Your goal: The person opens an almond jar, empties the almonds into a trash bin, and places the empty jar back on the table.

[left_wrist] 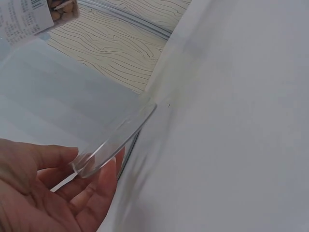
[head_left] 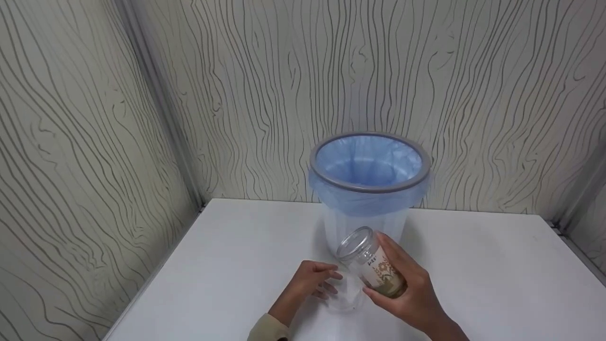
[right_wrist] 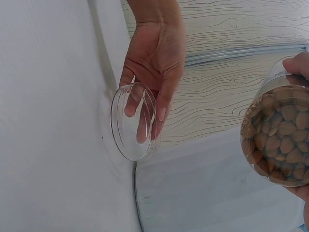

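My left hand (head_left: 315, 279) pinches the edge of a clear, shallow round dish (left_wrist: 116, 140), thumb on one side and fingers on the other. The dish is see-through and hard to pick out from the white table in the head view. Tilted toward it, a clear jar (head_left: 378, 270) with a flower print is in the grip of my right hand (head_left: 416, 293). The jar's mouth faces up and left, above the dish in the head view. Brown almonds (right_wrist: 285, 130) show through the jar's base in the right wrist view. A printed white label (left_wrist: 24, 19) is on its side.
Behind the hands stands a translucent waste bin (head_left: 364, 222) with a grey rim ring (head_left: 374, 189) and a blue liner bag (head_left: 374, 163). The white table (head_left: 227, 265) meets wood-patterned walls (head_left: 265, 94) at the back and sides.
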`<state>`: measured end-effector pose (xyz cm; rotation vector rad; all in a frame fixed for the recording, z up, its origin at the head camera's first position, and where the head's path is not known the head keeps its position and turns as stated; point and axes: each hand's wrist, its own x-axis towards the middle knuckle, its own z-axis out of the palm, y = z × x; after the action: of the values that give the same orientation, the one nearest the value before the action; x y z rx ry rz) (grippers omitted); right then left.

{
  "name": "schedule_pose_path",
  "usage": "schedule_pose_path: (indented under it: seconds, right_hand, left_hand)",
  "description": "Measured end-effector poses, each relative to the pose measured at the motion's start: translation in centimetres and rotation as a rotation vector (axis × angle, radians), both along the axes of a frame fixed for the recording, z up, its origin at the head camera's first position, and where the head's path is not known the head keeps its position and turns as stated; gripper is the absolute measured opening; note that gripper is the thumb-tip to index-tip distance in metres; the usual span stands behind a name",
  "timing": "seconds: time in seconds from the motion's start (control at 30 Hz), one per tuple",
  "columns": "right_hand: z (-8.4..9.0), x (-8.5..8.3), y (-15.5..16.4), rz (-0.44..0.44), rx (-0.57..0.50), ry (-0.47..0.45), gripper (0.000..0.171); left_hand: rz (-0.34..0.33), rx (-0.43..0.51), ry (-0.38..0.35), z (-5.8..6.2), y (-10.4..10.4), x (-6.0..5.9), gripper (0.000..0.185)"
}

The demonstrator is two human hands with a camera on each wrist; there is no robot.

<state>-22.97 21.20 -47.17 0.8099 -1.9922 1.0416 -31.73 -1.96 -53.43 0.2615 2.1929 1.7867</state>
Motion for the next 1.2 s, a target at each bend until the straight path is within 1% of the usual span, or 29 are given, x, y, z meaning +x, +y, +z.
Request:
schedule_pose_path:
  seconds: [0.43,0.6,0.7,0.93,1.2]
  right_hand:
    - [0.06,0.12,-0.01,-0.006,0.012,0.001,0.109]
    - [-0.03,0.05,0.02,0.014,0.003,0.007,0.109]
    - [-0.06,0.0,0.03,0.021,0.003,0.007,0.109]
    - [-0.13,-0.09,0.0,0.019,-0.001,0.01,0.109]
    - [-0.15,-0.11,-0.08,0.013,-0.007,0.009,0.11]
  left_hand:
    - [-0.035,0.033,-0.022,-0.36,-0.53,-0.02,0.029]
    - [-0.036,0.053,-0.025,-0.38,-0.59,-0.1,0.029]
    - [-0.023,0.05,-0.024,-0.38,-0.58,-0.14,0.028]
    - [0.021,0.01,-0.007,-0.46,-0.66,-0.27,0.027]
    - [0.028,0.015,0.024,-0.6,-0.9,-0.55,0.027]
